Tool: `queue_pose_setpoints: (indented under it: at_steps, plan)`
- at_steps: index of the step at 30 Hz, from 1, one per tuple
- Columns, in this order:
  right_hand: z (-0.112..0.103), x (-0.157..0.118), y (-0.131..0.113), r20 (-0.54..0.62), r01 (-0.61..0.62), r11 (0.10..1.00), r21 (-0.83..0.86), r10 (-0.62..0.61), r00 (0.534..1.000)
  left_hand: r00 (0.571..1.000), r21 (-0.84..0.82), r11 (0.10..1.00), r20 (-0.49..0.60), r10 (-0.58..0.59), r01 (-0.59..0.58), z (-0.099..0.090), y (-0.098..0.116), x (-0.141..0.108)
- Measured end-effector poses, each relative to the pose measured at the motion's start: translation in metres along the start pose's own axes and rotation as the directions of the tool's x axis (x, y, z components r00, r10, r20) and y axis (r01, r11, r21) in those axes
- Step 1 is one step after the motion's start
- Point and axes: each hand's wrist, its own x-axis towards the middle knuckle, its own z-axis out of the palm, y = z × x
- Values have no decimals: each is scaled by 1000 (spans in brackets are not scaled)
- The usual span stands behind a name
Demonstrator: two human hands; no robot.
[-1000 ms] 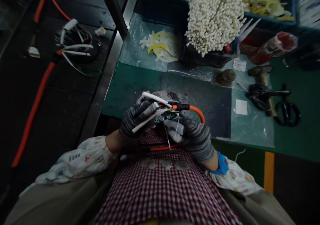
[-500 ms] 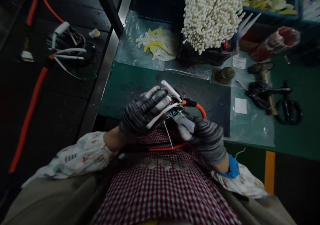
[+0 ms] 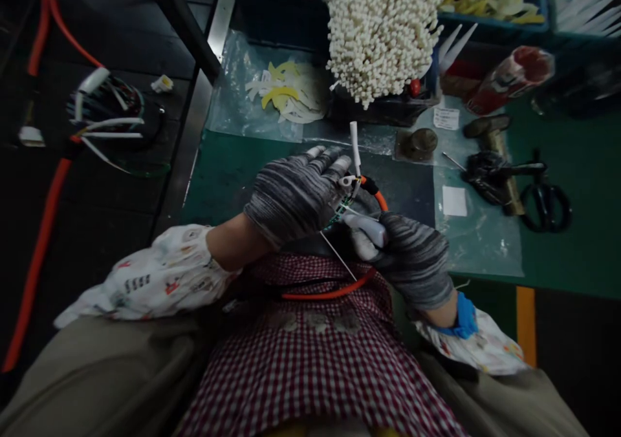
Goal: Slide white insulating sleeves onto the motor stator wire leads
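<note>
My left hand (image 3: pixel 301 194), in a grey striped glove with whitish fingertips, is closed over a bundle of thin coloured wires (image 3: pixel 342 209). My fingers and palm hide most of the bundle. Beyond those fingertips a white sleeve (image 3: pixel 355 147) sticks up beside a black-wrapped joint, where an orange cable (image 3: pixel 381 199) curves toward the right. My right hand (image 3: pixel 412 249), gloved alike, pinches a smooth pale grey piece (image 3: pixel 367 229) between thumb and fingers, close against the wires. What kind of piece it is I cannot tell. A thin white strand (image 3: pixel 338 256) hangs below.
Left lies a second wire bundle (image 3: pixel 111 110) with white sleeves on an orange cable (image 3: pixel 43 249). Behind my hands are yellow and white strips (image 3: pixel 291 94) and a mass of white-tipped pieces (image 3: pixel 381 33). A hammer (image 3: pixel 497 146), scissors (image 3: pixel 546 204) and a red can (image 3: pixel 514 78) are right.
My left hand has moved right and closed over the wires, covering the long white sleeve that pointed down-left. Another sleeve now stands more upright. My right hand still holds the pale piece.
</note>
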Motion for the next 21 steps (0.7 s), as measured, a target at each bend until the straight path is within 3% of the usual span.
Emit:
queue_pose_setpoints:
  at_steps: [5,11,14,16,19,21]
  plan:
    - [5,12,8,-40,69,959,-276,-84,996,983,143,987,156,-93,71,-12,14,39]
    - [12,17,3,-96,83,915,-394,-131,987,877,407,909,398,-271,96,-29,38,71]
    - [9,12,5,-134,83,943,-323,-132,982,880,414,907,398,-258,79,-30,40,72]
    - [6,7,11,-118,73,980,-183,-95,988,893,411,908,373,-250,83,-27,37,68]
    - [-2,-1,25,-166,-63,995,72,75,983,943,364,929,286,-173,61,-21,27,55]
    - [-10,-1,35,-203,-172,962,214,216,955,975,310,950,201,-97,30,-18,20,41]
